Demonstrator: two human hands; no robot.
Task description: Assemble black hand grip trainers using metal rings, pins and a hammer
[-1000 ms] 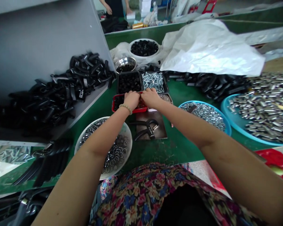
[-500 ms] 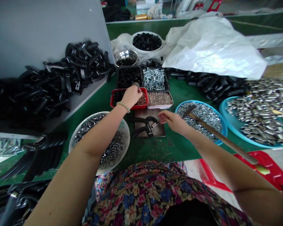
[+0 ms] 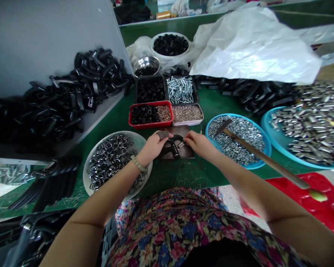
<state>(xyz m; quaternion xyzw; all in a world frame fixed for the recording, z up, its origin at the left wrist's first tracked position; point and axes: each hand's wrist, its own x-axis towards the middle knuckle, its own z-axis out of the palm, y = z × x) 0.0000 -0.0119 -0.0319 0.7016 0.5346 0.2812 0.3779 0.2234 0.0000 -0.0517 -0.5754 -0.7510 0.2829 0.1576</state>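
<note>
Near the frame's centre, the black handgrip (image 3: 174, 150) should lie flat on the metal plate (image 3: 188, 152), left hand (image 3: 151, 149) narrowed at its edge, right hand (image 3: 202, 145) narrowed beside its spring (image 3: 181, 144), though I cannot tell what either holds.

On the green counter (image 3: 211, 177) lie a metal plate (image 3: 189, 151), blue basins (image 3: 268, 154), small trays (image 3: 131, 124) and a ring-filled bowl (image 3: 86, 178).
</note>
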